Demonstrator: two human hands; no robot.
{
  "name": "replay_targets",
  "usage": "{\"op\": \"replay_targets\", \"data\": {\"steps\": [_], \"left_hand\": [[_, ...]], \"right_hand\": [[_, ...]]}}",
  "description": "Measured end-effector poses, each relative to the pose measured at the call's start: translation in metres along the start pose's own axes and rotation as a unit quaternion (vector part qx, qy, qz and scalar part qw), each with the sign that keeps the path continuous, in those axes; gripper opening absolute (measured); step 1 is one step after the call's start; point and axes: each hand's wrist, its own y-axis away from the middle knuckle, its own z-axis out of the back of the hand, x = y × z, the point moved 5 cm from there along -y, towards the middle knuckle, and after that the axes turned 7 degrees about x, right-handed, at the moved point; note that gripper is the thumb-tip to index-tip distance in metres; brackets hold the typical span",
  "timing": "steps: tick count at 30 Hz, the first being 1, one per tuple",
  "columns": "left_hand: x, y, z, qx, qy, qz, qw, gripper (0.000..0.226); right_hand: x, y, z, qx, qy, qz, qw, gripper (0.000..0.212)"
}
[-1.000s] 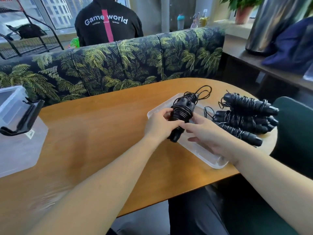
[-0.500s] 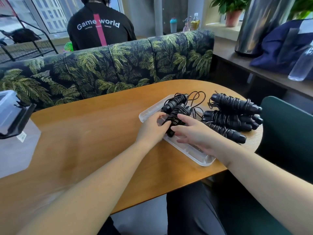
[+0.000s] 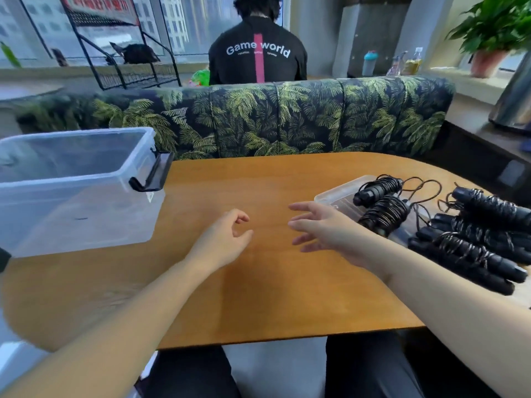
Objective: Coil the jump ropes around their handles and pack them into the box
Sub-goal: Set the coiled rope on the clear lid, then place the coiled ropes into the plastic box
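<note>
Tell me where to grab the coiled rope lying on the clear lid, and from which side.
Take the coiled rope across its thick wrapped middle, coming from above with the right hand. The two handles lie side by side on the lid; a grip spanning both keeps the coils together, clear of the loose loops at the far end.

Both forearms are bare from elbow to wrist, with no sleeve, watch or ring showing behind the fingers of the left hand or the right hand. Nearer the body than the fingers, the lap shows dark trousers over both legs
</note>
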Motion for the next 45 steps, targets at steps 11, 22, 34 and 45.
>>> {"op": "replay_targets", "data": {"steps": [11,22,34,45], "left_hand": [[0.132,0.075,0.118,-0.170,0.013,0.103,0.980,0.057],[0.229,0.127,0.225,-0.551,0.272,0.170,0.771,0.072],[0.212,0.106,0.271,-0.405,-0.142,0.130,0.894,0.036],[0.116,0.086,0.229,-0.270,-0.207,-0.085,0.937,0.066]], "right_hand": [[0.067,-0.086,-0.117,0.049,0.131,0.063,0.988,0.021],[0.155,-0.157,-0.175,-0.038,0.070,0.102,0.992,0.062],[0.174,-0.185,-0.187,0.058,0.193,0.044,0.978,0.040],[0.128,-0.099,-0.072,0.021,0.234,0.002,0.972,0.030]]}}
